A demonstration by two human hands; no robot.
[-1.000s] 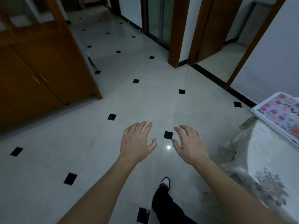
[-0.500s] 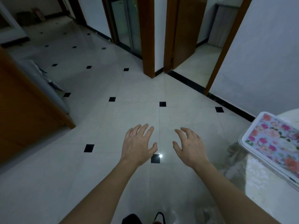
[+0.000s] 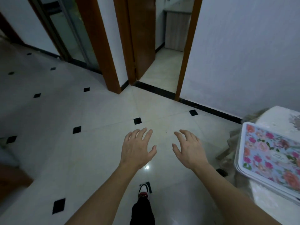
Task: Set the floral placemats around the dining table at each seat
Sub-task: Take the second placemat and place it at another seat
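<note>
Both hands out in front of me, above the tiled floor (image 3: pixel 81 151). Left hand (image 3: pixel 137 147): palm down, fingers spread and straight, holding nothing. Right hand (image 3: pixel 189 149): palm down, fingers loosely bent, thumb out, also holding nothing. The two hands are near each other with a gap between the thumbs, and neither touches anything.

Floral placemats (image 3: pixel 267 153): a stack at the right edge of my view, lying flat on the dining table (image 3: pixel 276 117) near its edge. The top mat shows pink and orange flowers on pale blue with a white border. White edges of more mats show beneath it; I cannot count them. The stack is well apart from my right hand, off to its right.

The table carries a pale patterned cloth that hangs over the side.

Below the hands, one leg in dark trousers, with a white-toed shoe (image 3: pixel 144 190) on the floor. The floor is pale with small black diamond insets.

Ahead: a brown wooden door (image 3: pixel 142 38) standing open into a side room, a glazed sliding door (image 3: pixel 68 30) further left, and a plain white wall (image 3: pixel 243 54) with a black skirting strip (image 3: pixel 211 109) on the right.
</note>
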